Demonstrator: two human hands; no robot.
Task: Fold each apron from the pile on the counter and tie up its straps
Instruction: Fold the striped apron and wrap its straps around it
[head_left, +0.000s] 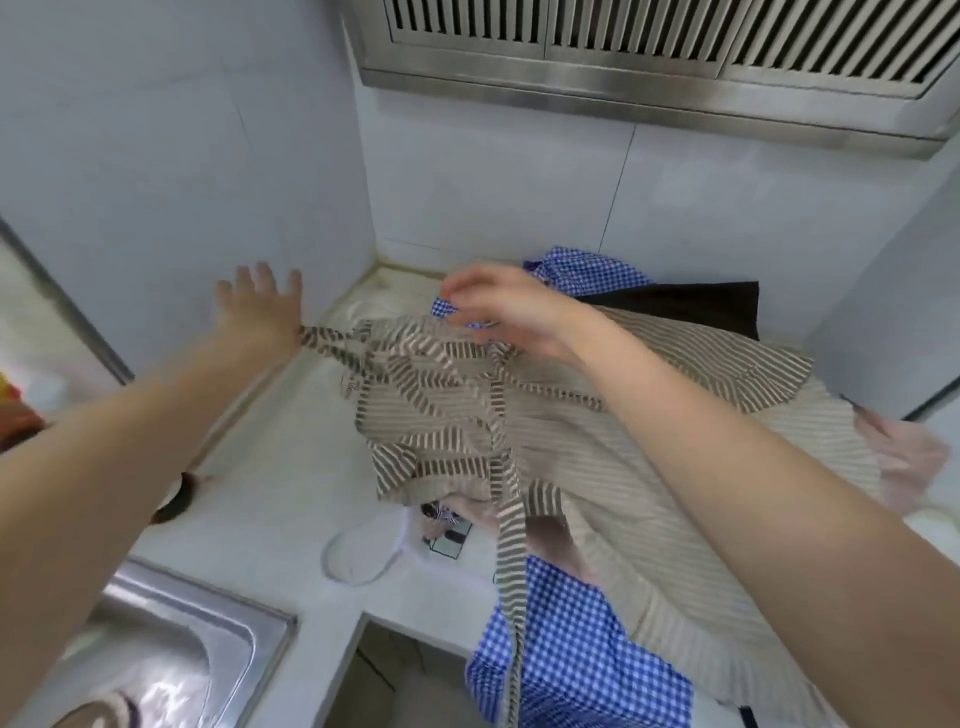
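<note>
Head view: the only camera, looking down at a white table (270, 467) in a tiled corner.
Striped apron (597, 441): a brown-and-cream apron is spread on top of the pile, its body draped off the near table edge to the right.
Pile: a blue checked apron (576, 649) is seen below it, a pink cloth (904, 457) and a dark cloth (691, 301) at the far right.
Left hand (260, 306): fingers are spread almost straight towards the wall; a striped strap (332, 345) is stretched taut from the heel of the hand, though how it is held is hidden.
Right hand (498, 306): fingers are curled downward over the apron's top edge; whether cloth is actually pinched cannot be told through the blur.
Key relation: the strap's long axis is run left to right between the hands, the apron lying right of the left hand and directly under the right one.
Other strap (511, 582): it is left dangling off the near edge, closer to the right arm.
Sink (171, 649): a steel basin is seen at lower left.
Step judged: straps are being pulled clear before folding.
</note>
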